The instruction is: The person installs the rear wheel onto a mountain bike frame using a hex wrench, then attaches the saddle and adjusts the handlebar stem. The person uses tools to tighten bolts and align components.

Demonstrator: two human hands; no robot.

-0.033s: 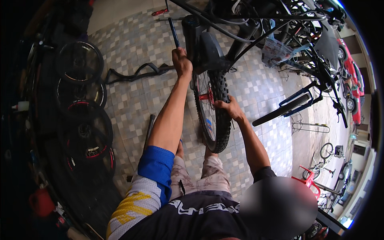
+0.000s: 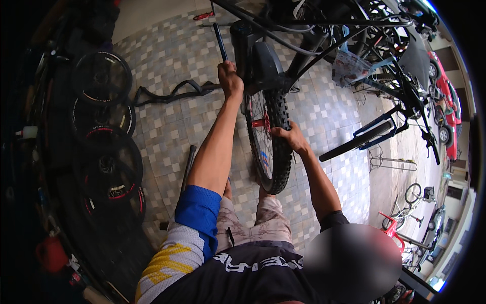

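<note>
Upright between my arms stands a bicycle's front wheel with a knobby black tyre and a red hub, set in a black fork. My right hand is closed around the tyre's right side, thumb over the tread. My left hand is wrapped round a slim dark-blue rod, which sticks up beyond the fist beside the fork; its lower end is hidden. Black cables and the rest of the bicycle's front crowd the top of the view.
Several loose wheels lie along the left. A black rubber strip and a red-handled tool rest on the tiled floor. More bicycles stand at the right, with a red car beyond. A red jug sits lower left.
</note>
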